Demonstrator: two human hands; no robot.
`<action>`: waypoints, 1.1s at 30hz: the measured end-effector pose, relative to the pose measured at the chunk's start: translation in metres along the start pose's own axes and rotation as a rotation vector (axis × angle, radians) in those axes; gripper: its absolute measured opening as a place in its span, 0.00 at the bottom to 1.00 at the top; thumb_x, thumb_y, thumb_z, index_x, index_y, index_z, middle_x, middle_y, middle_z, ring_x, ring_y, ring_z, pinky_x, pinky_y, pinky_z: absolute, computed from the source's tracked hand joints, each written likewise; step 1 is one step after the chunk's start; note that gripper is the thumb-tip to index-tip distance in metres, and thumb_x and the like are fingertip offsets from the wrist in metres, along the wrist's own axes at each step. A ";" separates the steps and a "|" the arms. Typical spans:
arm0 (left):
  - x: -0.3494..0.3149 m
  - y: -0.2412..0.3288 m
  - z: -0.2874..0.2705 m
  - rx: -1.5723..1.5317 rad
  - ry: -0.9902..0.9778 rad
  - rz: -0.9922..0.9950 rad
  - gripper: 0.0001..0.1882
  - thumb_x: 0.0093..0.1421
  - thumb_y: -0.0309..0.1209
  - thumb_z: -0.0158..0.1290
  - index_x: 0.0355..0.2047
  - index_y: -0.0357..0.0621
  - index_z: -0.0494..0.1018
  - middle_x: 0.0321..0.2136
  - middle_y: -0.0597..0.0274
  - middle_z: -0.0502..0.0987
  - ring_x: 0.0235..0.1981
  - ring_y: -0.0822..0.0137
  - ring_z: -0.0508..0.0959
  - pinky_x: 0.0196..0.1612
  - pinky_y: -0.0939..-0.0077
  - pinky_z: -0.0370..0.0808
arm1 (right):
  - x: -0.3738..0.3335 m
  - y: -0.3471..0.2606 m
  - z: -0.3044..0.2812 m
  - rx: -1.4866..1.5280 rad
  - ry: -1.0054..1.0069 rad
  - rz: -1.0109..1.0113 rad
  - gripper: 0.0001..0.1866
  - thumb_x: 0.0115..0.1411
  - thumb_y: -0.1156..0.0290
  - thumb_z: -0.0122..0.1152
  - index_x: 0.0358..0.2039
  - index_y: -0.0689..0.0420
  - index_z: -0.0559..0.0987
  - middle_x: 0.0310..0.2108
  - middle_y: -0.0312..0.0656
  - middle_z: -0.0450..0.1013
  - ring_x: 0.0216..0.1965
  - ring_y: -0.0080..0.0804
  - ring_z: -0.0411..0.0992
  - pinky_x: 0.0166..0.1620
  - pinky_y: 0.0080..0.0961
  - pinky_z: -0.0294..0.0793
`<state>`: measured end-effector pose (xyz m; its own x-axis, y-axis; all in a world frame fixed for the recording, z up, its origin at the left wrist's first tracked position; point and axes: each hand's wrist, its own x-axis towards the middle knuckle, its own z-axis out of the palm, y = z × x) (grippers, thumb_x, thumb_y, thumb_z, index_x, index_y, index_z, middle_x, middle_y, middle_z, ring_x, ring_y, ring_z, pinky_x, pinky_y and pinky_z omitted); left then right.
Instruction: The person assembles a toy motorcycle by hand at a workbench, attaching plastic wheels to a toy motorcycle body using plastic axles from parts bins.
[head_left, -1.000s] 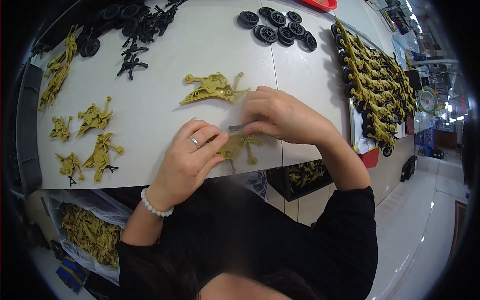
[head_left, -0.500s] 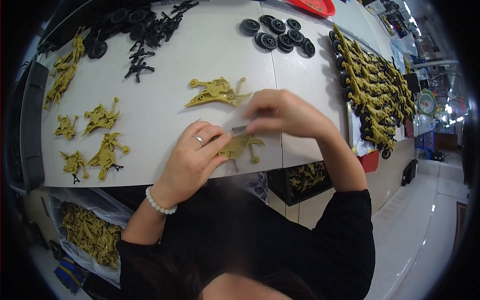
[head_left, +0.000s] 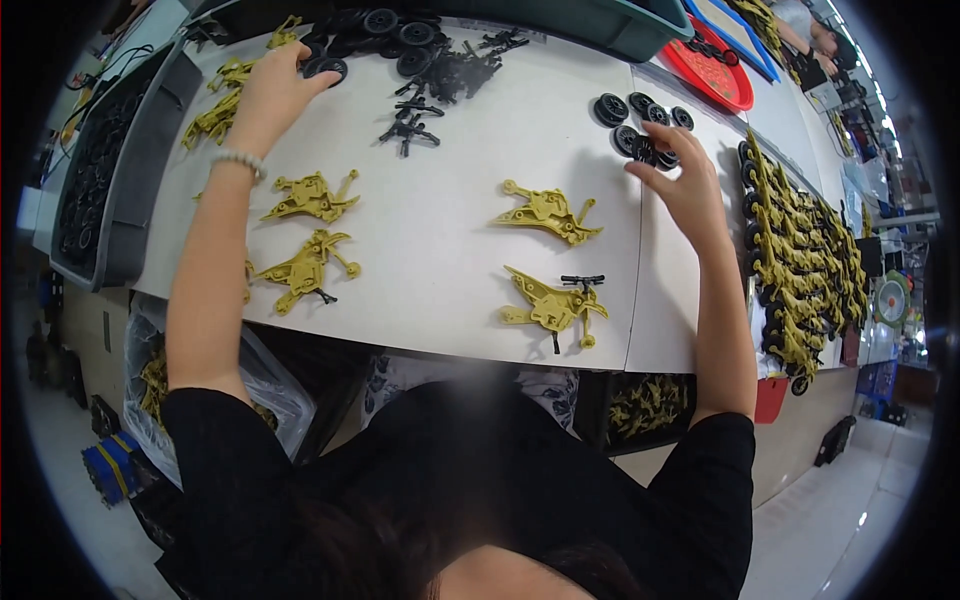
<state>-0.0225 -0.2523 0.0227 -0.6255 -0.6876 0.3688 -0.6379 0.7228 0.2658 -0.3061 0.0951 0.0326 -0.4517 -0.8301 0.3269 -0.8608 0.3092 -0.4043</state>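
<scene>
My left hand (head_left: pixel 268 95) reaches to the back left, with thumb and fingers closed about a black spoked wheel (head_left: pixel 326 69) beside the wheel pile. At the right, my right hand (head_left: pixel 688 185) has its thumb and forefinger around another black wheel (head_left: pixel 643 149) among a loose group of wheels. In front of me lies a yellow plastic toy motorcycle body half (head_left: pixel 550 305), with a black handlebar piece (head_left: pixel 582 279) at its top and a small black stand (head_left: pixel 556 343) below. A matching yellow half (head_left: pixel 548 212) lies just behind it.
More yellow halves (head_left: pixel 308 195) lie at the left. Black small parts (head_left: pixel 408 128) lie at the back, near a green bin (head_left: pixel 600 25). A grey bin (head_left: pixel 135 230) stands at the left edge. Rows of assembled toy motorcycles (head_left: pixel 805 250) and a red tray (head_left: pixel 745 97) are at the right.
My hands have left the yellow half in front of me and spread apart to the wheels at back left and right. The black handlebar piece now sits at that half. The view has shifted.
</scene>
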 end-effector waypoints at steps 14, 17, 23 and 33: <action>-0.064 0.104 -0.041 -0.484 -0.364 0.052 0.16 0.51 0.34 0.61 0.39 0.42 0.75 0.34 0.66 0.77 0.31 0.73 0.72 0.34 0.80 0.68 | -0.116 -0.070 -0.021 0.331 -0.401 -0.245 0.28 0.36 0.70 0.76 0.43 0.57 0.79 0.38 0.40 0.72 0.40 0.39 0.69 0.43 0.32 0.71; -0.127 0.147 -0.049 -0.635 -0.396 0.402 0.19 0.44 0.27 0.64 0.37 0.40 0.72 0.35 0.57 0.73 0.36 0.62 0.75 0.37 0.71 0.71 | -0.122 -0.068 -0.016 0.307 -0.407 -0.234 0.28 0.35 0.70 0.76 0.42 0.57 0.79 0.37 0.39 0.71 0.40 0.38 0.69 0.42 0.32 0.71; -0.174 0.166 -0.021 -0.667 -0.429 0.479 0.20 0.43 0.26 0.64 0.38 0.36 0.71 0.35 0.54 0.72 0.37 0.54 0.72 0.41 0.66 0.72 | -0.128 -0.067 -0.010 0.307 -0.370 -0.254 0.28 0.34 0.70 0.76 0.40 0.58 0.80 0.38 0.39 0.71 0.39 0.39 0.68 0.41 0.31 0.72; -0.172 0.167 -0.016 -0.759 -0.374 0.411 0.20 0.43 0.27 0.65 0.37 0.37 0.73 0.34 0.54 0.73 0.37 0.54 0.73 0.39 0.66 0.73 | -0.128 -0.068 -0.010 0.254 -0.342 -0.260 0.28 0.33 0.72 0.76 0.40 0.58 0.79 0.37 0.39 0.70 0.38 0.39 0.68 0.40 0.32 0.72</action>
<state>-0.0139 -0.0122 0.0183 -0.9244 -0.2506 0.2876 0.0463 0.6746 0.7368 -0.1921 0.1852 0.0265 -0.0906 -0.9825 0.1629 -0.8313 -0.0155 -0.5556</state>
